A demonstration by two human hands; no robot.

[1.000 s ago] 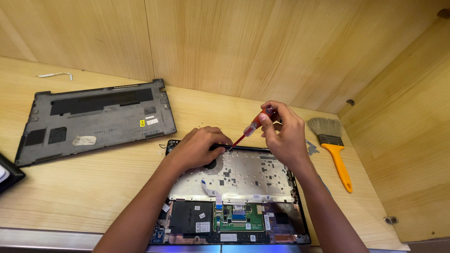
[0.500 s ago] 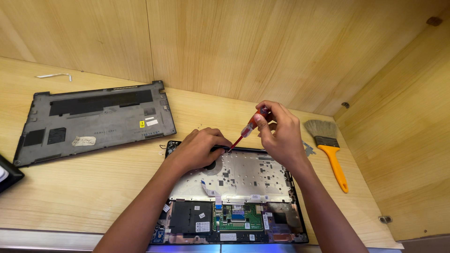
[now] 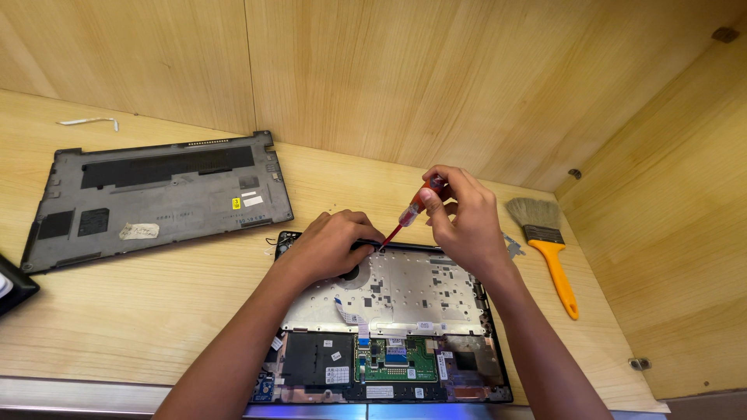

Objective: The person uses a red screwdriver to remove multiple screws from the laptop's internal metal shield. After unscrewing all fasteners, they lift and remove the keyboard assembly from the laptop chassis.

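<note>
Head view: two hands over an opened laptop chassis (image 3: 405,311).
Right hand (image 3: 459,222) fingers pinch a red screwdriver (image 3: 411,214); left hand (image 3: 331,245) fingers, curled narrow, press the chassis beside its tip.

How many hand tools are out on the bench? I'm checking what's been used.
2. A red-handled screwdriver is held in the right hand, its tip at the open laptop; a yellow-handled brush lies to the laptop's right. Others may be out of frame.

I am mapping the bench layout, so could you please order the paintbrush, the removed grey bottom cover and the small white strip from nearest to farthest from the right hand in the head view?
1. Paintbrush: just right of the right hand.
2. Bottom cover: far left.
3. White strip: back left corner.
</note>
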